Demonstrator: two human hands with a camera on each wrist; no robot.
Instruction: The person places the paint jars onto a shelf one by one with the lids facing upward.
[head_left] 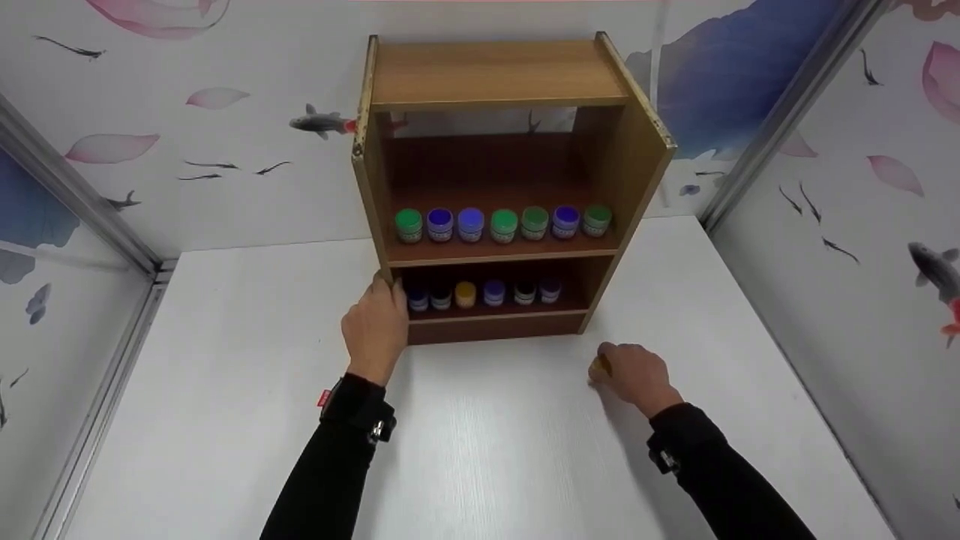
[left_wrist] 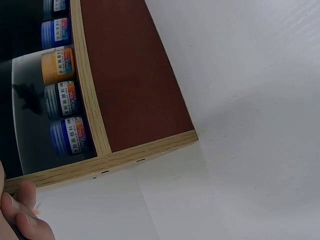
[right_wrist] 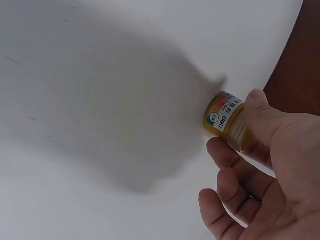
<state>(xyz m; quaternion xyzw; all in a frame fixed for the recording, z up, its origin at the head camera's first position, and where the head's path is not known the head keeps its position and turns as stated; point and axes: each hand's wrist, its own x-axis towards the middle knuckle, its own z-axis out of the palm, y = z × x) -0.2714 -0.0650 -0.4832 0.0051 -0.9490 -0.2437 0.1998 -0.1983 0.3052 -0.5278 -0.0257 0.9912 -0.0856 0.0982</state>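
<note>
A small wooden shelf stands on the white table, with paint jars on two levels. My left hand grips the lower part of its left side panel; in the left wrist view curled fingers show beside the panel's edge. To the right of the shelf's front, my right hand pinches a yellow paint jar between thumb and fingers, low over the table. The jar's label faces the right wrist camera. A yellow jar also sits on the lower level among dark and blue ones.
Several green and blue jars, such as a green jar, line the upper level. The white table stretches around the shelf. Patterned walls, like the right wall, enclose the table at the back and sides.
</note>
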